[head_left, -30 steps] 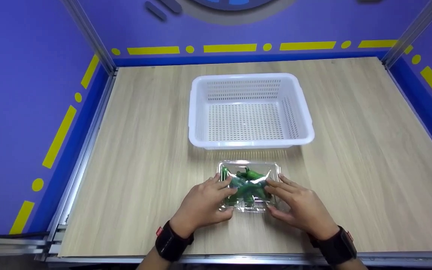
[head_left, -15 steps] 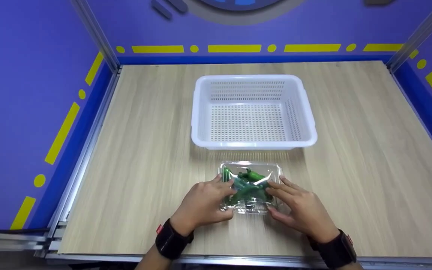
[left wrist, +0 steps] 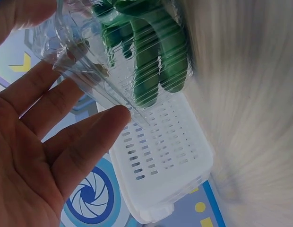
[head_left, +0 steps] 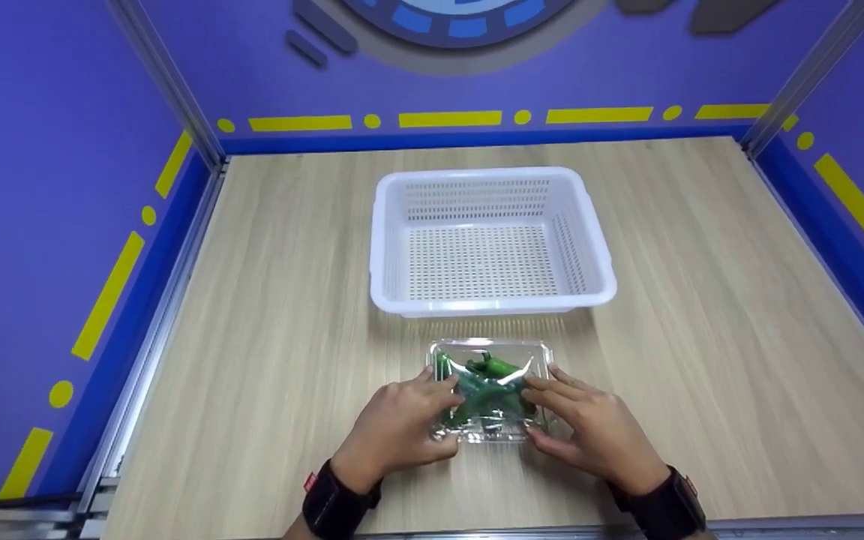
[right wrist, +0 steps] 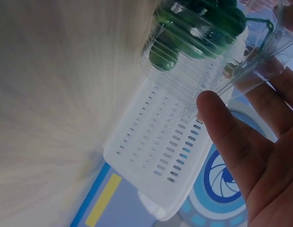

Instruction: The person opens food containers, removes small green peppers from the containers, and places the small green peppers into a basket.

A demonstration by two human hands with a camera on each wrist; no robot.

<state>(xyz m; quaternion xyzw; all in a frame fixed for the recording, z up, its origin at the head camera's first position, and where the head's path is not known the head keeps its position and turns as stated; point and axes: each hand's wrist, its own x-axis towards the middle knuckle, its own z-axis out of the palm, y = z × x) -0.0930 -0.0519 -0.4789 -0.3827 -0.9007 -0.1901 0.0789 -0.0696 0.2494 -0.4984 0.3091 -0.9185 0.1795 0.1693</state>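
Note:
A clear plastic clamshell box (head_left: 490, 351) with several green peppers (head_left: 496, 367) inside lies on the table, its lid down over them. My left hand (head_left: 402, 424) holds its left side, fingers over the lid and thumb at the front corner. On the opposite side my right hand (head_left: 593, 420) has it the same way. In the left wrist view the thumb tip (left wrist: 119, 116) meets the rim, with other fingers showing through the plastic. The right wrist view has the right thumb (right wrist: 210, 106) at the rim, peppers (right wrist: 198, 28) behind the clear wall.
Just beyond the box stands a white perforated plastic basket (head_left: 492, 306) with nothing in it. The wood-grain table (head_left: 274, 315) is bordered by blue walls (head_left: 462, 90) with yellow markings. A metal rail (head_left: 154, 337) runs along its left edge.
The head view has tilted up slightly, so the scene sits lower and a little left in it. Both hands, the box and the basket keep their places relative to one another.

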